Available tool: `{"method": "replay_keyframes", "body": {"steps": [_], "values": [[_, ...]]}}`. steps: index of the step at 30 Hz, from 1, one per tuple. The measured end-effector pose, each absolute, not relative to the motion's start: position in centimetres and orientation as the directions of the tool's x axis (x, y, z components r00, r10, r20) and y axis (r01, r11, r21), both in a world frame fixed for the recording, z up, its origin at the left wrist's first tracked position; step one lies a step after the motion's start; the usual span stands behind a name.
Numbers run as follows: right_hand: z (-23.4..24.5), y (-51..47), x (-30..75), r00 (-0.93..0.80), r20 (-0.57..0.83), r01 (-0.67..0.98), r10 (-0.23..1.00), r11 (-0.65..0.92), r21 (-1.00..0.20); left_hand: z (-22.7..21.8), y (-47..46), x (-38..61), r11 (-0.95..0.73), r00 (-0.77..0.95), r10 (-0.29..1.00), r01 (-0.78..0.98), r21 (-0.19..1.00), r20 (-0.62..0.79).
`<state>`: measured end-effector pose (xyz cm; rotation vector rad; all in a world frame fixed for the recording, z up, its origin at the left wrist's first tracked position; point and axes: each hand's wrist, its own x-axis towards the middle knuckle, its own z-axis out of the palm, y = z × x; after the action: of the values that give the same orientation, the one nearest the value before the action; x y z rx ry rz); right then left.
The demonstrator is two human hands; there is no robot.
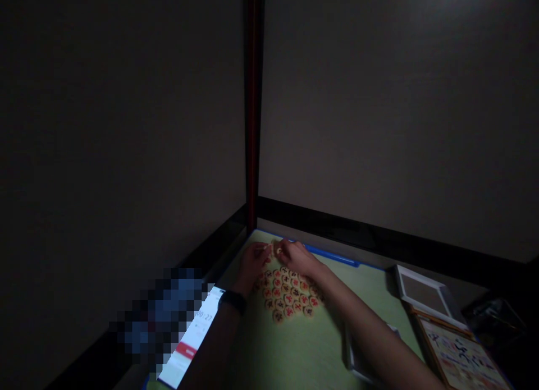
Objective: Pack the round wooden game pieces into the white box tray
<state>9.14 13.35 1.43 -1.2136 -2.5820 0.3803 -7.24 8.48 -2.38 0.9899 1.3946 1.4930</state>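
Observation:
Several round xiangqi pieces (288, 298) with red or dark characters lie close together, flat on the pale green table top (290, 351). My left hand (252, 260), with a dark band on its wrist, is at the far left edge of this group, fingers bent inward. What its fingertips hold is too small and dim to make out. Opposite it, my right hand (297, 255) pinches a pale xiangqi piece (278, 249) at the far end of the group. The two sets of fingertips almost meet there. My right hand and forearm hide some pieces behind them.
A lit phone (189, 345) showing a timer lies beside my left forearm. White open box trays (423, 292) and a printed box lid (461, 353) are at the right; another white-edged tray (357, 356) is under my right forearm. Walls meet behind the table's blue edge (332, 256).

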Motion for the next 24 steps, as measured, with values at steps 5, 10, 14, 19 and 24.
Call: {"method": "replay_keyframes", "body": {"steps": [5,10,14,19,24], "values": [[2.0,15.0,9.7,-0.669,0.05,0.696,0.742,0.648,-0.308,-3.4,9.0,-7.6,-0.056,-0.34,0.938,0.027,0.998,0.061],[1.9,15.0,9.4,-0.722,0.0,0.666,0.692,0.695,-0.271,-3.9,9.1,-7.4,-0.106,-0.261,0.956,0.125,0.986,0.135],[1.3,14.6,9.3,-0.741,-0.029,0.654,0.671,0.711,-0.257,-4.0,9.1,-7.1,-0.068,-0.256,0.96,0.17,0.983,0.111],[1.1,15.0,9.6,-0.774,-0.052,0.615,0.631,0.73,-0.299,-3.4,8.7,-7.1,-0.094,-0.25,0.953,0.294,0.951,0.171],[1.8,14.6,9.5,-0.774,0.022,0.582,0.633,0.723,-0.372,-3.3,8.4,-6.8,-0.106,-0.215,0.958,0.345,0.933,0.189]]}}
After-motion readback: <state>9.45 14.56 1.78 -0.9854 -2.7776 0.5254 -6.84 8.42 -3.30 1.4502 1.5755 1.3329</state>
